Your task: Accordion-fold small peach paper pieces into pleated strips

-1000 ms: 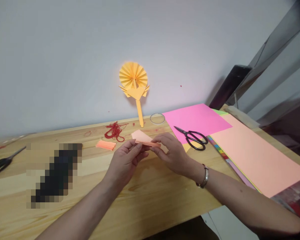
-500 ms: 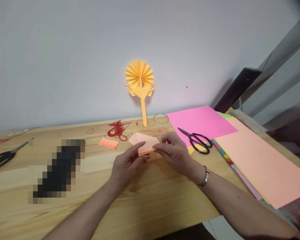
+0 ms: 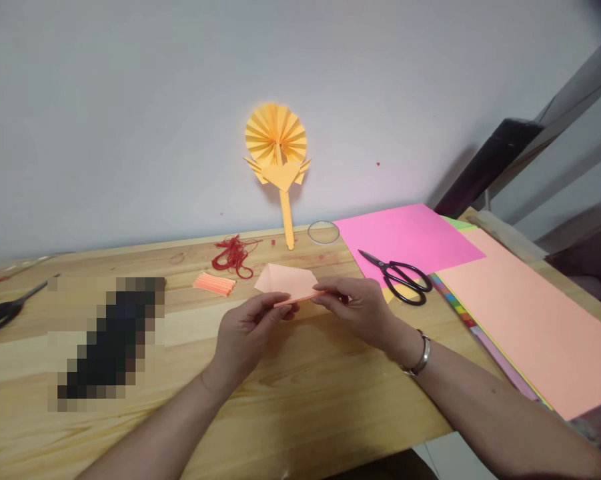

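A folded piece of peach paper (image 3: 289, 281) is held just above the wooden table (image 3: 300, 387), pleated along its near edge. My left hand (image 3: 247, 333) pinches its left end with thumb and fingers closed. My right hand (image 3: 357, 308), with a metal bracelet at the wrist, pinches its right end. A small pleated orange strip (image 3: 214, 284) lies on the table to the left of the paper.
A yellow paper fan on a stick (image 3: 278, 160) leans on the wall. Red thread (image 3: 234, 256) and a clear ring (image 3: 323, 232) lie behind. Black scissors (image 3: 399, 276) rest on pink paper (image 3: 405, 233); peach sheets (image 3: 530, 320) at right. Another pair of scissors (image 3: 5, 310) at far left.
The peach paper has been turned from edge-on to a flatter, wider showing, and both hands have shifted their pinch along its near edge. The view has drifted slightly.
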Available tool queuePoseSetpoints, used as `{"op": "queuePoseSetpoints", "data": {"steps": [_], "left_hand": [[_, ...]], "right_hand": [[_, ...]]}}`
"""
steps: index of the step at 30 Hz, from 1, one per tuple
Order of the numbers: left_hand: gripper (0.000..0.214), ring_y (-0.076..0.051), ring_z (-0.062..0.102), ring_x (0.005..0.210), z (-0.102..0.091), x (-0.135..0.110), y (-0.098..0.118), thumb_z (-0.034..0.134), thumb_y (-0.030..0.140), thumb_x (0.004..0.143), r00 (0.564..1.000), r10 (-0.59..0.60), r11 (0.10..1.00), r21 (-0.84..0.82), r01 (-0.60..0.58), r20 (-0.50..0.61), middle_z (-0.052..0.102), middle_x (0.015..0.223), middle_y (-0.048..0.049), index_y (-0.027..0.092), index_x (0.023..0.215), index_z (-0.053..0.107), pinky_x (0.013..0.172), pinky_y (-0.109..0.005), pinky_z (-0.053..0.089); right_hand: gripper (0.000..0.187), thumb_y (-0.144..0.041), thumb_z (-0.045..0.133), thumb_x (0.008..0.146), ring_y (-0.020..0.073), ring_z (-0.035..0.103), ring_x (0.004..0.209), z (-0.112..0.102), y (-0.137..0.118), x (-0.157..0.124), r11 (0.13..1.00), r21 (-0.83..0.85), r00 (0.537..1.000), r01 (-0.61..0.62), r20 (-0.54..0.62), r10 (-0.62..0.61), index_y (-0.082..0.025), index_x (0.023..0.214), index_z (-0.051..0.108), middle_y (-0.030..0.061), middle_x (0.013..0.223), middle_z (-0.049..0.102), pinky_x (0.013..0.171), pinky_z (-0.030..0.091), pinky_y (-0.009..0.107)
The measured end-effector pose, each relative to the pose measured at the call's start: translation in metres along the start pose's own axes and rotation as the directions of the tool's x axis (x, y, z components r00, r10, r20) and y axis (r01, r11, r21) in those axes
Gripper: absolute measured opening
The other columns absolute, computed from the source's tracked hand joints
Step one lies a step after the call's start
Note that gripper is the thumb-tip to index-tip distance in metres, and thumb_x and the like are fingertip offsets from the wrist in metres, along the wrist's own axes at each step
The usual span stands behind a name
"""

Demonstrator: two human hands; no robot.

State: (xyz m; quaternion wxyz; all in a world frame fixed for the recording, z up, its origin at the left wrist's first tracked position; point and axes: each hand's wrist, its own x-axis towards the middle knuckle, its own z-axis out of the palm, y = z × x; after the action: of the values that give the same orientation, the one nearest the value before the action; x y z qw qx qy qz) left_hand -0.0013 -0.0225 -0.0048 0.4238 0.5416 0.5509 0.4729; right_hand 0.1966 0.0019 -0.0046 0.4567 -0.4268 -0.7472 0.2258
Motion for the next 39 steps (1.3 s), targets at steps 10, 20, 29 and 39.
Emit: {"op": "queuePoseSetpoints", "data": {"steps": [10, 20, 29, 39], "left_hand": [[0.021, -0.019, 0.070, 0.066, 0.001, 0.001, 0.003, 0.071, 0.035, 0.070, 0.994, -0.113, 0.987, -0.115, 0.110, -0.012, 0.074, 0.071, -0.0041, 0.019, 0.083, 0.068, 0.066, -0.028, 0.057], [0.022, -0.017, 0.069, 0.062, 0.002, -0.001, 0.007, 0.072, 0.036, 0.069, 0.995, -0.100, 0.988, -0.120, 0.099, -0.007, 0.074, 0.071, -0.0040, 0.018, 0.081, 0.069, 0.064, -0.027, 0.057], [0.018, -0.018, 0.069, 0.062, 0.001, -0.003, 0.007, 0.071, 0.033, 0.070, 0.999, -0.042, 0.997, -0.070, 0.041, -0.001, 0.074, 0.073, -0.0041, 0.019, 0.081, 0.069, 0.064, -0.029, 0.057], [0.013, -0.019, 0.067, 0.081, -0.005, -0.005, 0.003, 0.072, 0.026, 0.067, 0.977, 0.192, 0.980, 0.064, -0.187, -0.088, 0.073, 0.089, -0.0020, 0.026, 0.080, 0.072, 0.076, -0.028, 0.052]], "right_hand": [[0.013, -0.021, 0.069, 0.074, 0.0130, 0.065, 0.064, 0.004, 0.001, 0.000, 0.990, 0.134, 0.998, -0.053, -0.012, 0.055, -0.020, 0.087, 0.070, 0.0022, 0.078, 0.072, 0.059, 0.054, 0.023], [0.011, -0.021, 0.068, 0.074, 0.0146, 0.066, 0.068, 0.003, -0.003, 0.001, 0.993, 0.110, 0.998, -0.054, -0.031, 0.057, -0.021, 0.085, 0.070, 0.0017, 0.079, 0.072, 0.063, 0.054, 0.024], [0.008, -0.022, 0.069, 0.074, 0.0135, 0.066, 0.064, 0.003, -0.002, 0.001, 0.987, 0.131, 0.995, -0.091, -0.037, 0.097, -0.021, 0.081, 0.070, 0.0005, 0.074, 0.072, 0.058, 0.053, 0.024], [0.009, -0.016, 0.063, 0.080, 0.0143, 0.067, 0.074, -0.005, -0.008, 0.002, 0.966, 0.076, 0.964, 0.247, -0.120, -0.237, -0.022, 0.081, 0.069, 0.0029, 0.083, 0.072, 0.067, 0.056, 0.026]]}}
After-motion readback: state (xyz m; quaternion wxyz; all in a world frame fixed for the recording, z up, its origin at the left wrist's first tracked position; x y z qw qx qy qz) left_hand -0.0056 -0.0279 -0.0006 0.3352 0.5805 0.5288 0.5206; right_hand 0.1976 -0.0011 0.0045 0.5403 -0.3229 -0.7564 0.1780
